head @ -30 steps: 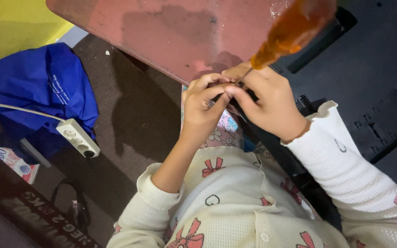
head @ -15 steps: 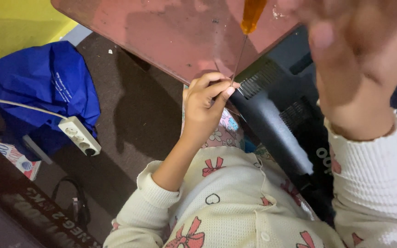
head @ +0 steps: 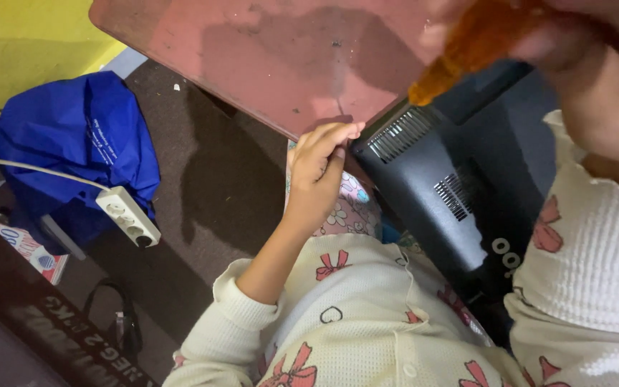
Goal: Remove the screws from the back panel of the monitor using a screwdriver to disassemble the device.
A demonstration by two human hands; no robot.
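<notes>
My right hand (head: pixel 596 50) is raised close to the camera, blurred, and grips an orange translucent bottle (head: pixel 471 50) that tilts down to the left. My left hand (head: pixel 320 161) rests lower, at the near corner of a worn reddish table (head: pixel 252 64). Its fingers lie together with the thumb tucked under them, and whether anything small sits between them is hidden. Both arms wear cream sleeves with pink bows.
A black device with vent slots (head: pixel 431 179) lies under the table's right edge. On the dark floor at left are a blue bag (head: pixel 73 143), a white power strip with cable (head: pixel 129 215) and a small carton (head: pixel 26 247). A yellow wall is at top left.
My right hand lifted the orange bottle away from my left hand and up toward the camera. My left hand stayed at the table corner and uncurled its fingers.
</notes>
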